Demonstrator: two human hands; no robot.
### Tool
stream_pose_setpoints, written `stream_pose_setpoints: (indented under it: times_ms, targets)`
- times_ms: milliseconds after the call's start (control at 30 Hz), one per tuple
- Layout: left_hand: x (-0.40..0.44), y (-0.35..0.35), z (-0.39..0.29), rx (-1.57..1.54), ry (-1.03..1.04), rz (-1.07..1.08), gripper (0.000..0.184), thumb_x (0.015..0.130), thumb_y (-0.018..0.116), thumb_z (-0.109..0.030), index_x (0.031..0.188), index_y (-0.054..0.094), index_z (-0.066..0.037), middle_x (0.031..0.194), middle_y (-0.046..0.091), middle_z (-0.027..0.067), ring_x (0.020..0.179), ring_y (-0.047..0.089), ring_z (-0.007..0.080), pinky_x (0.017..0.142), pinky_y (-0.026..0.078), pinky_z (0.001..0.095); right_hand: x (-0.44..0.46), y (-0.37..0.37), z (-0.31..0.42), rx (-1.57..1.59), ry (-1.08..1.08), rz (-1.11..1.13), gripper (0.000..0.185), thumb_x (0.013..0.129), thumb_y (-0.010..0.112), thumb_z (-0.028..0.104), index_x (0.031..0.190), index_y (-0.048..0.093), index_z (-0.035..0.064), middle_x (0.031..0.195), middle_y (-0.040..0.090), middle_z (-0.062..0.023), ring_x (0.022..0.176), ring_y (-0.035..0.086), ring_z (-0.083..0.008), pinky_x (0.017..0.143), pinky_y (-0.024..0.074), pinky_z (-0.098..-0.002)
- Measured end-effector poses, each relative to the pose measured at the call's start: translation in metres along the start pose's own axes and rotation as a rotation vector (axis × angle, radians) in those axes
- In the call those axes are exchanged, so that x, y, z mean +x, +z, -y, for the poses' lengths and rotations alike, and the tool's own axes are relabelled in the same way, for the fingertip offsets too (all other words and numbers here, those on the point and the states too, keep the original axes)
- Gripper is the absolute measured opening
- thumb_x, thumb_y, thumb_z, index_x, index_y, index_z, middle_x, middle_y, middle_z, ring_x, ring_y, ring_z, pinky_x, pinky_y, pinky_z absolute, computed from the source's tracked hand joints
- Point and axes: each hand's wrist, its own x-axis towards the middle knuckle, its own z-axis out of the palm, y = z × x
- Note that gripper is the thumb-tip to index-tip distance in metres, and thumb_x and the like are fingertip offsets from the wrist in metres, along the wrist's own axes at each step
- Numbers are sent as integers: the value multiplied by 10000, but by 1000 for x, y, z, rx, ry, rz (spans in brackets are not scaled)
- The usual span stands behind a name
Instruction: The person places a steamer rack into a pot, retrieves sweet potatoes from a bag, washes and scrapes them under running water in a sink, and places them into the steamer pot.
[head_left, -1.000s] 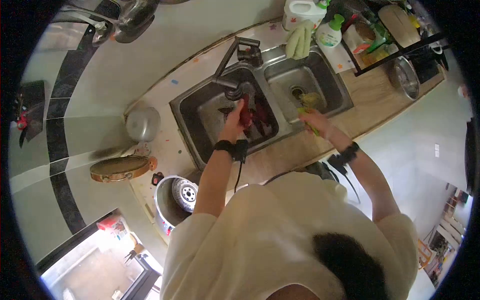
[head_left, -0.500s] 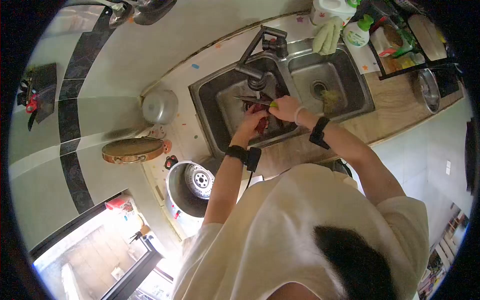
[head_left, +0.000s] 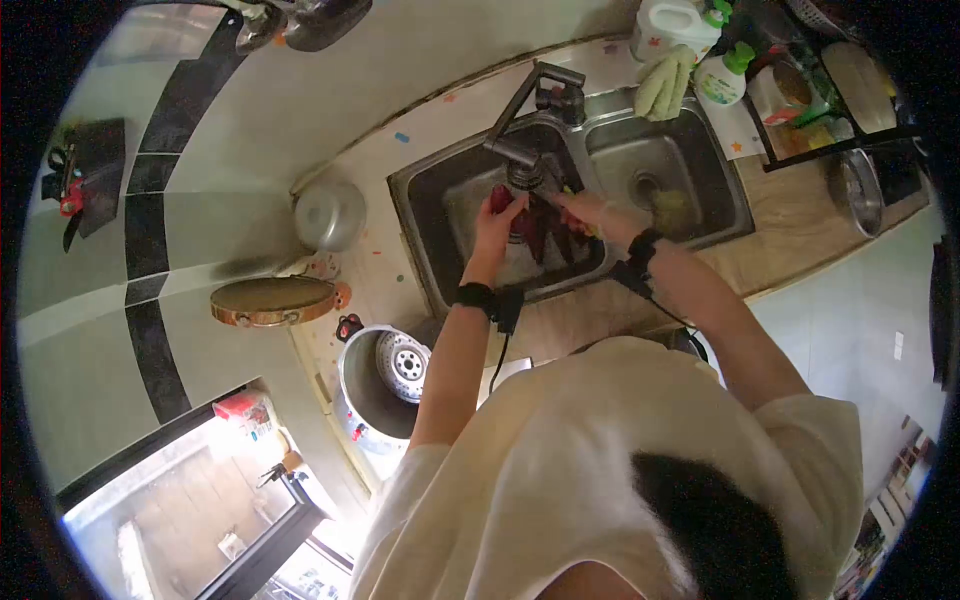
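Leaning over the dark-rimmed, stainless-steel double sink [head_left: 622,262], the person has both hands at the left basin, just below the angular black tap [head_left: 517,150]. The left hand [head_left: 490,232] has its grip wrapped around a dark red, elongated root [head_left: 499,197], the thumb laid out towards the right hand. The root's rounded end pokes up past the fingers, pointing to the tap side, and its long axis seems to run from there towards the counter's near edge; the palm hides the rest.

The right hand [head_left: 585,212] keeps its grip closed on a slim, yellow-green handle [head_left: 596,232], which slants from the tap side towards the near edge. Whatever the handle carries is too blurred to tell.

Between and just beside the hands, more dark red, tapering roots [head_left: 538,238] lie in the left basin, their narrow ends towards the near rim. The smooth metal right basin [head_left: 625,160] holds a blurry yellowish clump [head_left: 669,212] near its round drain. A limp, pale green cloth-like glove [head_left: 663,85] drapes over its back rim, beside a white pump bottle with a green top [head_left: 720,80]. The near counter [head_left: 560,318] has a wood-grain surface.
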Motion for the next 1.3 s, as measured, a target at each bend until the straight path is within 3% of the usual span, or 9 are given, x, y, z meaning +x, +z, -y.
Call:
stream_pose_setpoints:
  times_ms: [67,200,367,533,633,700,800,1000,1300]
  targets:
    - [21,7,12,6,79,59,392,725,664,-80,1071,486,-33,970,576,65,831,557,192,696,458,293,-13,10,10,328,4,153,581,776,477,568,676,617,13,591,593,-105,456,514,-210,462,428,-315]
    - [18,35,-8,284,58,25,376,719,670,-95,1038,487,-16,1003,572,89,852,566,213,693,467,303,49,27,-2,704,80,65,541,787,498,524,913,579,5,903,611,-129,597,536,-167,516,435,-275]
    - [0,29,0,504,264,8,377,730,601,-54,1073,449,-13,990,571,109,768,582,189,624,491,367,37,34,19,585,-50,7,642,778,504,517,1170,456,10,1215,455,-183,997,491,-250,798,411,-343]
    - [-10,6,-5,5,-366,113,372,712,607,-64,1043,440,-35,813,578,95,651,566,167,513,472,326,60,64,20,69,-67,15,717,778,453,564,1258,390,35,1263,395,-219,1180,385,-301,964,320,-379]
    - [3,-20,18,150,-415,200,322,738,606,-123,1021,475,-45,783,563,76,664,553,150,498,453,295,1,50,46,-57,-173,-17,620,796,440,548,1121,490,22,1032,484,-219,944,483,-303,814,381,-398]
    - [12,-29,35,298,-362,196,294,748,614,-154,1002,507,-52,772,555,55,658,537,137,495,431,282,5,40,25,-113,-398,-8,475,833,471,457,937,576,6,678,562,-175,589,559,-285,593,429,-389]
    - [11,-28,45,432,-245,134,273,738,637,-165,972,544,-62,728,549,22,579,498,119,476,388,274,18,31,-2,-619,-400,-188,483,846,405,447,958,589,14,869,597,-226,822,568,-368,736,446,-446]
    - [15,-22,45,573,-166,149,256,713,658,-160,919,540,-64,664,551,25,527,490,122,455,380,291,-37,29,10,-729,-612,-317,351,831,486,347,1005,554,50,836,606,-192,771,583,-361,698,459,-438]
    - [-12,3,16,754,-29,20,310,666,671,-157,887,491,-35,648,556,67,527,531,173,455,419,315,-30,26,17,-974,-546,-305,286,804,526,291,1013,562,100,781,617,-127,733,599,-297,621,483,-410]
